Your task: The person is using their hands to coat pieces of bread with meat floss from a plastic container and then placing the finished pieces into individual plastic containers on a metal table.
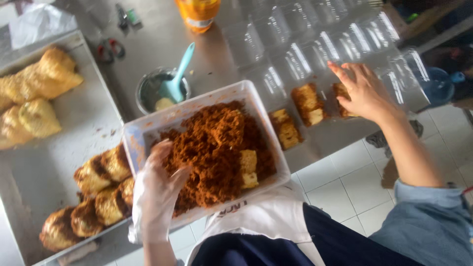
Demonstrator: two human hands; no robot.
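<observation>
— What is being done here?
— The brown floss point(217, 143) in the white tub point(197, 101) is being dug into by the gloved left hand point(157, 189). Its fingers are hidden, so open or shut cannot be told.
— And the right hand point(362, 91)?
— It is spread open on a coated bread piece point(340, 92) in the clear boxes point(295, 59). A soft touch is likely needed there.
</observation>
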